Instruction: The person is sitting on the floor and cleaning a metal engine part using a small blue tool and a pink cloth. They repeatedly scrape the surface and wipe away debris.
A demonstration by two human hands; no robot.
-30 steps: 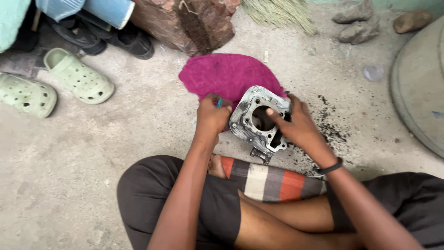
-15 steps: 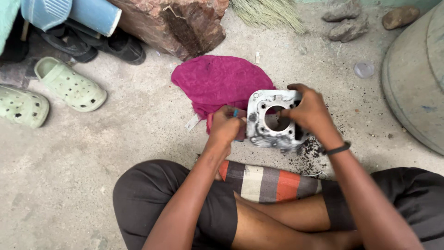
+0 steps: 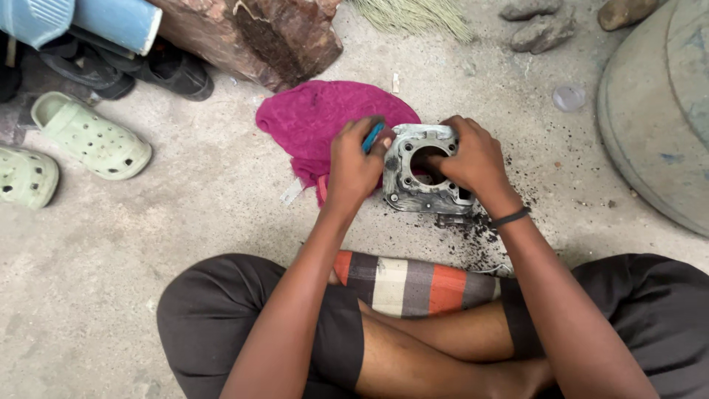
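Note:
A dirty grey metal engine cylinder block with a round bore rests on the concrete floor in front of my crossed legs. My right hand grips its right side, fingers curled over the top edge. My left hand is closed around a small blue-handled tool, held against the block's left edge. A magenta cloth lies under and behind the block.
Black grit is scattered on the floor right of the block. A reddish rock sits behind the cloth. Pale green clogs lie at left, black shoes beyond them. A large round concrete lid fills the right edge.
The block was turned and shifted left and farther from me. My right hand moved from across its face to its right side. My left hand rose with the blue tool to the block's left edge.

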